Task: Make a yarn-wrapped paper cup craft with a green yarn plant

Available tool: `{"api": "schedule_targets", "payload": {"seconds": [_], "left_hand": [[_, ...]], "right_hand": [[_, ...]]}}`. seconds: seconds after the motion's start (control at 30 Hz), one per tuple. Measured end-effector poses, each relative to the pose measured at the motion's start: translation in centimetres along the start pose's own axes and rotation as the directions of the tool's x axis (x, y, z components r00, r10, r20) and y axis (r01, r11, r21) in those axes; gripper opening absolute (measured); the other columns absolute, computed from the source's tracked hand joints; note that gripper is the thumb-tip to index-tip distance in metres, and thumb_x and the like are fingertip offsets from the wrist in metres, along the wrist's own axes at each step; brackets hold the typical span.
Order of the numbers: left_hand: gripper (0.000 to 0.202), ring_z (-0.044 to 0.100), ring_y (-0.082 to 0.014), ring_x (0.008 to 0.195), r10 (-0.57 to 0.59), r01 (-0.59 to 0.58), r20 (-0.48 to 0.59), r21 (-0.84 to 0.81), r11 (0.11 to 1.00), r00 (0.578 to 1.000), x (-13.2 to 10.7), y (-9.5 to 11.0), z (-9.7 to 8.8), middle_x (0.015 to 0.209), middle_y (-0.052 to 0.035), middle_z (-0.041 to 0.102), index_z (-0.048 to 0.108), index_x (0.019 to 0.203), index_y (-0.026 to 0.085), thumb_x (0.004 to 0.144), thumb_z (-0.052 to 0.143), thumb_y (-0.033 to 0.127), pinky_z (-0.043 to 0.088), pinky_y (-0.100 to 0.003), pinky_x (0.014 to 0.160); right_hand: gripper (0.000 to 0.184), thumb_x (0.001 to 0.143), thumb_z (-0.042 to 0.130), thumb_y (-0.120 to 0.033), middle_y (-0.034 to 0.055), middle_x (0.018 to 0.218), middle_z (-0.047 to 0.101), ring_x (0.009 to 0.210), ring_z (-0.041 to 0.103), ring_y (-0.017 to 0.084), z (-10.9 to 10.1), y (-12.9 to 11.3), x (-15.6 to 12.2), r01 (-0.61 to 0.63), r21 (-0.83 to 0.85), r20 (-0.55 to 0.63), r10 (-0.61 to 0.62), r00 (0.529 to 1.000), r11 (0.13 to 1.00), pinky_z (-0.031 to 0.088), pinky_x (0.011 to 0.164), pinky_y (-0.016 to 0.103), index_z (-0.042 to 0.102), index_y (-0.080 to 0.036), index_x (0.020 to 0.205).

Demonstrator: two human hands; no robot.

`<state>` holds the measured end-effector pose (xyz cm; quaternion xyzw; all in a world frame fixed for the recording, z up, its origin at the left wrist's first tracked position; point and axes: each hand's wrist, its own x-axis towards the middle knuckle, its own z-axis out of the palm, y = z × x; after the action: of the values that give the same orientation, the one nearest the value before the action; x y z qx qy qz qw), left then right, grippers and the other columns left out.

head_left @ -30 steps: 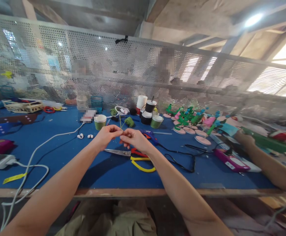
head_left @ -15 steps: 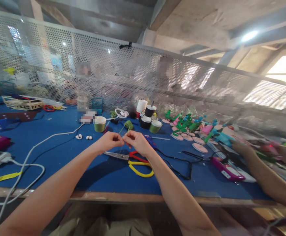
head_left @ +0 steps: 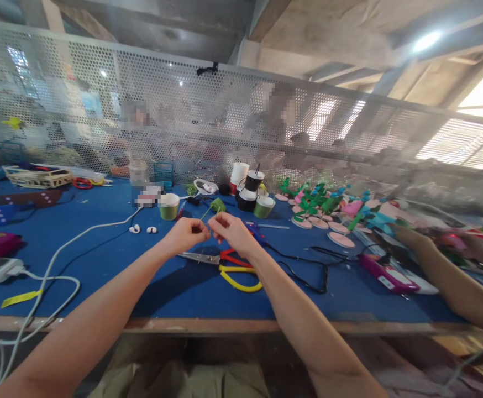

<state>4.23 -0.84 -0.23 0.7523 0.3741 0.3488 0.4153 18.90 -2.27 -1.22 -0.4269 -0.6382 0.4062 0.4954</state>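
My left hand [head_left: 187, 233] is closed in a pinch, and a thin strand of green yarn [head_left: 205, 213] runs up from its fingertips. Close beside it, my right hand [head_left: 230, 228] also pinches the yarn; a small gap separates the two sets of fingertips. Just beyond them lies a small green yarn ball [head_left: 218, 205]. Under the hands, scissors [head_left: 202, 258] with one red and one yellow handle rest on the blue table [head_left: 150, 298]. My right hand and forearm partly cover the red handle.
Paper cups [head_left: 169, 207] and black cups [head_left: 247, 200] stand behind the hands. Green and pink craft flowers [head_left: 311, 204] on round bases fill the back right. A white cable [head_left: 88, 228] crosses the left. A co-worker's arm [head_left: 436, 260] reaches in at right, near a purple device [head_left: 386, 275].
My fingertips have moved slightly apart, with the right hand a little higher. The whole view has shifted slightly. The scissors still lie beneath the hands.
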Motion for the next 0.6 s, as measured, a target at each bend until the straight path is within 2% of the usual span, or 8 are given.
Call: {"api": "schedule_targets", "payload": {"seconds": [0.1, 0.23, 0.33, 0.5, 0.6], "left_hand": [[0.014, 0.05, -0.011, 0.056, -0.021, 0.024, 0.07, -0.05, 0.998, 0.997, -0.15, 0.14, -0.04, 0.055, 0.0014, 0.057, 0.059, 0.057, 0.013, 0.058, 0.058, 0.026, 0.039, -0.023, 0.058], [0.016, 0.051, -0.0114, 0.056, -0.027, 0.034, 0.101, -0.075, 0.997, 0.995, -0.27, 0.21, 0.16, 0.054, 0.0009, 0.058, 0.059, 0.055, 0.013, 0.058, 0.059, 0.028, 0.04, -0.024, 0.06], [0.016, 0.049, -0.0107, 0.055, -0.018, 0.023, 0.075, -0.063, 0.998, 0.997, -0.2, 0.16, 0.26, 0.054, 0.0015, 0.057, 0.059, 0.056, 0.013, 0.058, 0.059, 0.028, 0.039, -0.023, 0.057], [0.013, 0.044, -0.0095, 0.05, 0.004, -0.004, -0.012, -0.005, 1.0, 1.0, 0.06, -0.06, 0.22, 0.051, 0.003, 0.053, 0.057, 0.055, 0.013, 0.057, 0.059, 0.026, 0.034, -0.022, 0.051], [0.012, 0.043, -0.0093, 0.05, 0.018, -0.017, -0.018, 0.015, 1.0, 1.0, 0.13, -0.12, 0.12, 0.049, 0.0034, 0.053, 0.057, 0.054, 0.013, 0.057, 0.059, 0.025, 0.033, -0.021, 0.05]], "right_hand": [[0.032, 0.06, 0.06, -0.046, -0.0046, 0.054, 0.048, 0.047, 0.045, 0.008, -0.44, -0.35, -0.1, -0.032, 0.102, 0.104, 0.022, 0.994, 0.994, 0.037, 0.042, 0.021, 0.047, -0.017, 0.065], [0.032, 0.062, 0.06, -0.046, -0.0037, 0.053, 0.05, 0.048, 0.046, 0.007, -0.74, -0.32, -0.17, -0.05, 0.057, 0.166, 0.04, 0.985, 0.997, 0.038, 0.044, 0.021, 0.047, -0.016, 0.063], [0.033, 0.064, 0.056, -0.048, -0.0047, 0.05, 0.048, 0.044, 0.044, 0.007, -0.59, -0.01, -0.13, -0.012, -0.025, 0.108, 0.015, 0.994, 1.0, 0.037, 0.043, 0.021, 0.044, -0.017, 0.06], [0.034, 0.068, 0.053, -0.047, -0.007, 0.041, 0.041, 0.036, 0.037, 0.006, 0.1, 0.28, -0.07, 0.051, -0.169, -0.105, -0.07, 0.992, 0.984, 0.032, 0.038, 0.021, 0.039, -0.019, 0.055], [0.033, 0.067, 0.055, -0.047, -0.0068, 0.042, 0.042, 0.036, 0.037, 0.006, 0.22, 0.2, -0.12, 0.035, -0.129, -0.113, -0.05, 0.992, 0.991, 0.031, 0.036, 0.021, 0.04, -0.019, 0.056]]}}
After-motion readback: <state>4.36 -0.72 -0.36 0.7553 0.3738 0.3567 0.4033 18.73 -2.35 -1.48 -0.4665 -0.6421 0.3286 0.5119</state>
